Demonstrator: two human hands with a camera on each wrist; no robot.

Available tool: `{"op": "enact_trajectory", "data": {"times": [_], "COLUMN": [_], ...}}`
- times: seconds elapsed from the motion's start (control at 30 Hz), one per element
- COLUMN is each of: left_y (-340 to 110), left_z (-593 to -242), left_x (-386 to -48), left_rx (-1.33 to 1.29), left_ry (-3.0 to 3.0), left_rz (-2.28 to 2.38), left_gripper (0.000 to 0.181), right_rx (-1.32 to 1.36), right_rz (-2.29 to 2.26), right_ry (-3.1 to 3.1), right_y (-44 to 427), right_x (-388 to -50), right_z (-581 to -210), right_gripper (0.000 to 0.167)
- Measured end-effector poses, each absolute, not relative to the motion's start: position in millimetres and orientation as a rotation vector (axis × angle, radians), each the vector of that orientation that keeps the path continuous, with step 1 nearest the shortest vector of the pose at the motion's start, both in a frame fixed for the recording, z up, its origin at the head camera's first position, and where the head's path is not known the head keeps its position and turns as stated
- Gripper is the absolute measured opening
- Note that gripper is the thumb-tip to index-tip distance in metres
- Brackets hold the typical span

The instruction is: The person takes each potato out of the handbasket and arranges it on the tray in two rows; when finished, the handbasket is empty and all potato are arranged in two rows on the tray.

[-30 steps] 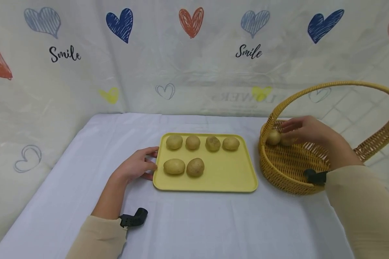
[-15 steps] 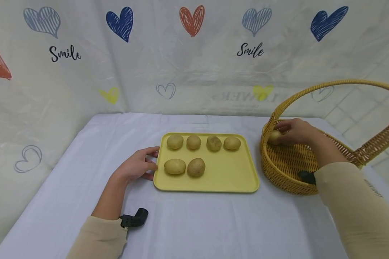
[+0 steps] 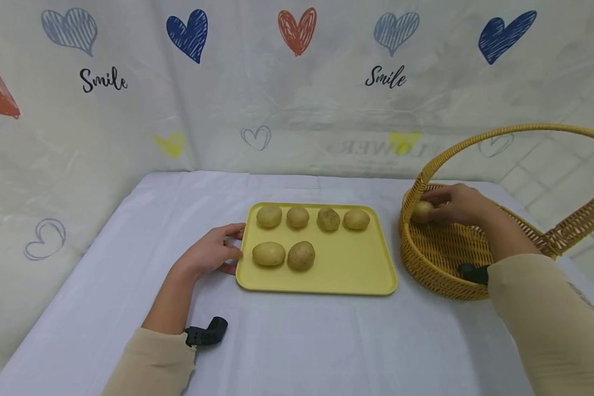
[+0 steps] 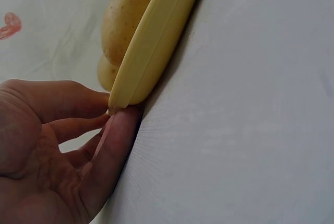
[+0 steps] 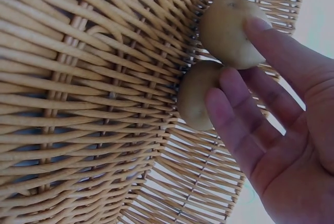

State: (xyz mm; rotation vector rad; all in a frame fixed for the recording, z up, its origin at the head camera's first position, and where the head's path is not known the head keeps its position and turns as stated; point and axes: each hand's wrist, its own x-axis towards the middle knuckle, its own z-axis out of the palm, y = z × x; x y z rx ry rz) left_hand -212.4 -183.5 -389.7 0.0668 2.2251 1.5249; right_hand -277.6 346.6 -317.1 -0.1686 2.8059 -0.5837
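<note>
A yellow tray [image 3: 351,269] bears several potatoes in two rows, a longer one at the back and a shorter one [image 3: 301,256] in front. My left hand [image 3: 210,252] pinches the tray's left edge, one digit on the rim and another beneath it in the left wrist view. Inside the wicker basket [image 3: 440,250], my right hand [image 3: 462,204] grips a potato [image 5: 227,31], with the thumb on its side and fingers partly hidden behind it. Two of its fingertips touch a second potato [image 5: 197,96] against the basket wall.
The basket's tall arched handle [image 3: 515,129] rises over the right forearm. A white cloth [image 3: 297,341] covers the table, and a printed curtain [image 3: 218,99] hangs behind. Black wrist cameras [image 3: 208,333] sit on both wrists.
My right hand has moved slightly left and lower into the basket, closing in on the potatoes by its left wall. The left hand and the tray keep their places.
</note>
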Motion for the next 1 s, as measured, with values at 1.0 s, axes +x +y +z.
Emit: {"op": "enact_trajectory", "data": {"times": [1.0], "left_y": [-183.4], "left_z": [-390.9], "left_x": [-212.8], "left_rx": [0.078], "left_ry": [2.242], "left_rz": [1.515], "left_gripper": [0.077], "right_rx": [-0.103], "right_rz": [-0.766], "right_ry": [2.730], "right_y": [364.2], "right_x": [-249.9], "right_z": [-279.9], "right_gripper": [0.074]}}
